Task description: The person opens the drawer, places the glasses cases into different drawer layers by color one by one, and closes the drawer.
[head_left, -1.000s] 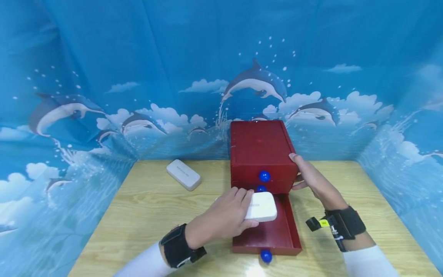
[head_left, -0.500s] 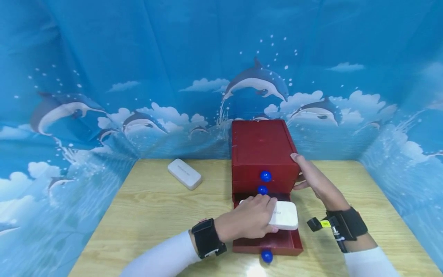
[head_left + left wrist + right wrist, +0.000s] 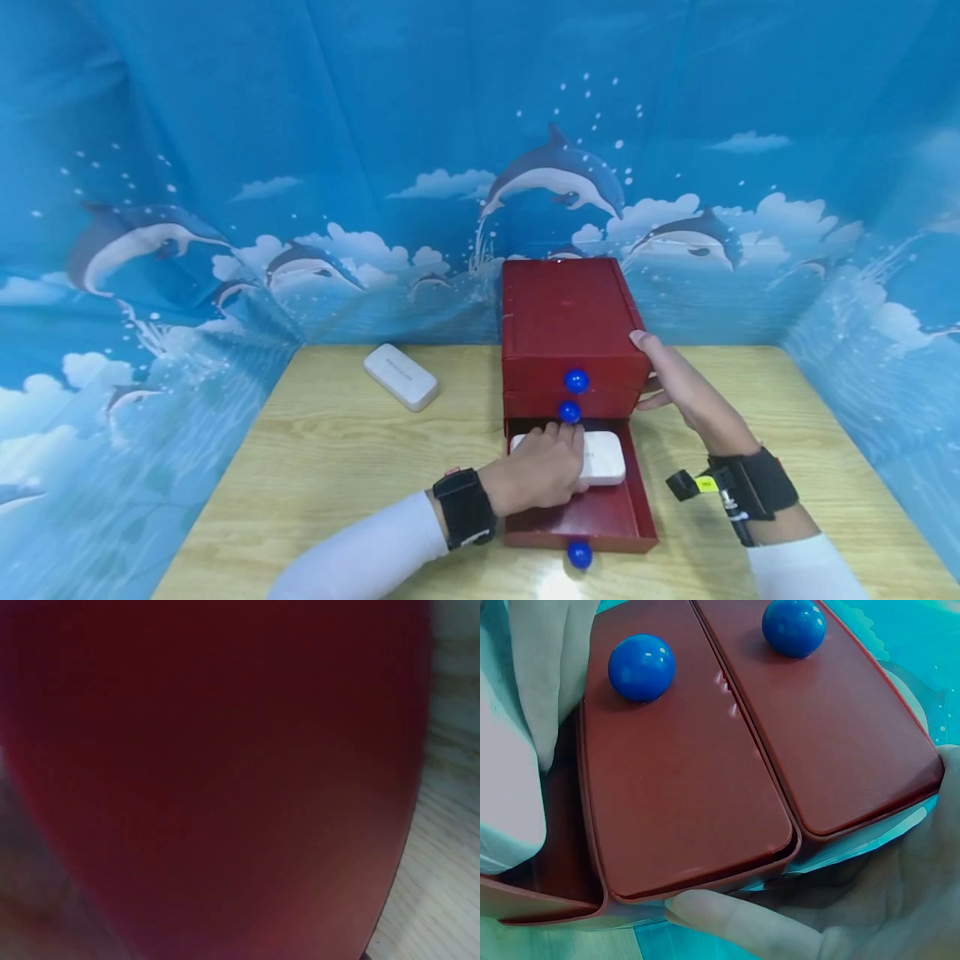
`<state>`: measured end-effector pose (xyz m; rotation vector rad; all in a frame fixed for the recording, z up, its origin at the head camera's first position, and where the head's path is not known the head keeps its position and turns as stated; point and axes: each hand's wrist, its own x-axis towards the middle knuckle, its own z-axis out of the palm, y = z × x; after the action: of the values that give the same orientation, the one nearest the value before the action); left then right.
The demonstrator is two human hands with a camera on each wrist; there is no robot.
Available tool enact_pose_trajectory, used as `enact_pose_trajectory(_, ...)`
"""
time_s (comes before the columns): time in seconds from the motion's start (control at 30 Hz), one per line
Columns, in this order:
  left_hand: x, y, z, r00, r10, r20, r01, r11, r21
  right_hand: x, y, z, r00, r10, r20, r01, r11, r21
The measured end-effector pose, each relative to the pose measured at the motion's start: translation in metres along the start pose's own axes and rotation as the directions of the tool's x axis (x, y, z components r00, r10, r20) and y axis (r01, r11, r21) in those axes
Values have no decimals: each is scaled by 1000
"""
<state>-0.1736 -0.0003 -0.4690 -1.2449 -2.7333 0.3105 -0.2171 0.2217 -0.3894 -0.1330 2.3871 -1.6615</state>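
My left hand [image 3: 542, 468] holds a white rounded case [image 3: 604, 458] by its left part, inside the pulled-out bottom drawer [image 3: 577, 521] of a dark red drawer cabinet [image 3: 570, 304]. In the right wrist view the case's end [image 3: 506, 802] and left-hand fingers [image 3: 547, 667] show at the left edge. Red plastic [image 3: 225, 765] fills most of the left wrist view. My right hand [image 3: 682, 387] lies against the cabinet's right side, thumb at the top edge and fingers extended along the side. Both upper drawers, with blue ball knobs [image 3: 576, 381], are closed.
A second white case [image 3: 401, 377] lies on the wooden table [image 3: 330, 467], left of the cabinet. The bottom drawer's blue knob [image 3: 579, 555] sticks out toward the front. A blue dolphin-print curtain [image 3: 420, 150] hangs behind and along both sides.
My left hand has carried the white case rightward over the open drawer, then slightly back left and into it. The right hand stays on the cabinet's side.
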Motion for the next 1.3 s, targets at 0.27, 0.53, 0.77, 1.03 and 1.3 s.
enact_pose_trajectory(0.27, 9, 0, 7, 997, -62, 47, 60, 997, 53, -3, 0, 2, 1000, -6, -4, 6, 1000, 10)
enact_pose_trajectory(0.53, 16, 1, 9, 995, -86, 48, 85, 996, 37, -3, -1, 0, 1000, 4, 3, -4, 1000, 9)
enact_pose_trajectory(0.77, 13, 1, 7, 991, -120, 66, 121, 993, -3, -4, 0, 1, 1000, 15, -7, -15, 1000, 6)
enact_pose_trajectory(1.03, -20, -10, -22, 1000, -23, 7, 23, 997, -68, -4, -1, 3, 1000, 24, -8, -24, 1000, -1)
enact_pose_trajectory(1.3, -60, -57, -65, 998, 1, 66, 13, 976, -217, -2, -2, 3, 1000, 10, -12, -10, 1000, -7)
